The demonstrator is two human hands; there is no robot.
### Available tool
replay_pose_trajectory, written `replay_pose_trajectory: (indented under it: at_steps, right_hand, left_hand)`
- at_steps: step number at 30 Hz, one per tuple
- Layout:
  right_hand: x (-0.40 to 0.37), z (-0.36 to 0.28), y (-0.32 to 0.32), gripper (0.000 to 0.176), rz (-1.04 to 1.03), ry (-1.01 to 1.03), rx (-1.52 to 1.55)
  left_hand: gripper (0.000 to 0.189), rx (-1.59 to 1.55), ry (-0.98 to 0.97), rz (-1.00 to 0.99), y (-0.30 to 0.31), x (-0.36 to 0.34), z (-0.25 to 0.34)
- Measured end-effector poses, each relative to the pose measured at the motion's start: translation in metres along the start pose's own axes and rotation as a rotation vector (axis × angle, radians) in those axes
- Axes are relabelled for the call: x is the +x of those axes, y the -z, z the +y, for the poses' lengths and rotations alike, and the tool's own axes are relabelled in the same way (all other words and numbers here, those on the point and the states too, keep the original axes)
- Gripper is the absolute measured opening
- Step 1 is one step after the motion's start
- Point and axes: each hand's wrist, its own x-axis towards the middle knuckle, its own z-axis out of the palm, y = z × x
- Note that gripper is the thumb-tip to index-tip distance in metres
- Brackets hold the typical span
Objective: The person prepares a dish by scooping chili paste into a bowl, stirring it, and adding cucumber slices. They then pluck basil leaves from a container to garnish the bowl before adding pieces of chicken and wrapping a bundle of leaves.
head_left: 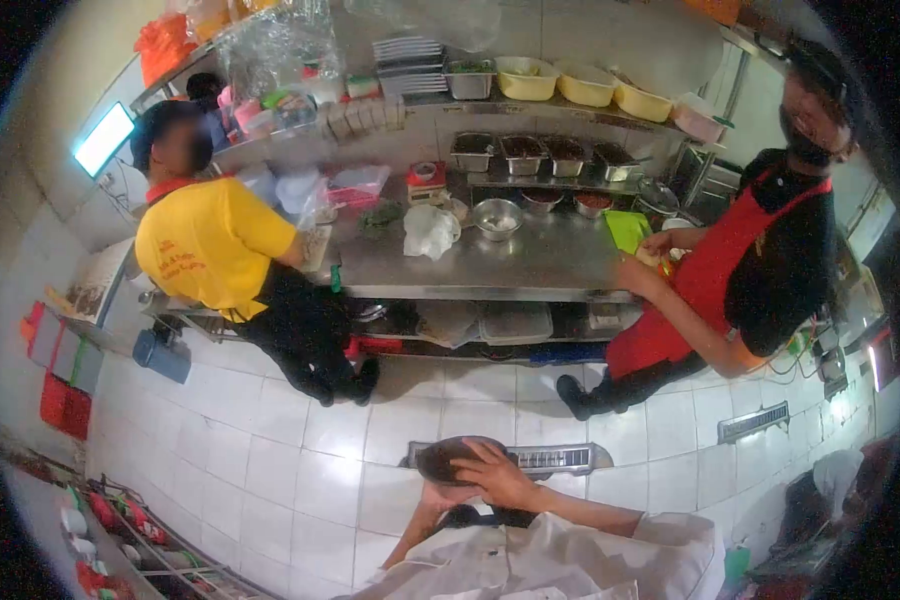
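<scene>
One dark bowl [452, 459]: left hand [433, 497] grips beneath, right hand [500, 476] grips its top.

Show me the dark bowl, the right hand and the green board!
dark bowl [448, 458]: head view, its inside.
right hand [497, 476]: head view, back of the hand.
green board [625, 228]: head view, its middle.

We hold a dark round bowl [448, 458] above the white tiled floor [320, 450] — our right hand [500, 476] clasps its rim, our left hand [437, 498] supports it underneath. Ahead, a person in a yellow shirt [210, 240] and another in a red apron [715, 275] stand at the steel counter [510, 262].
</scene>
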Motion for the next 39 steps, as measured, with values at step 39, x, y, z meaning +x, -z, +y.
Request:
replay_pose_trajectory:
  at_steps: [39]
  right_hand:
    - [-0.046, -0.096, -0.123, 0.025, 0.352, -0.203, 0.165]
  left_hand:
    - [0.074, -0.632, -0.279, 0.539, 0.007, -0.218, -0.008]
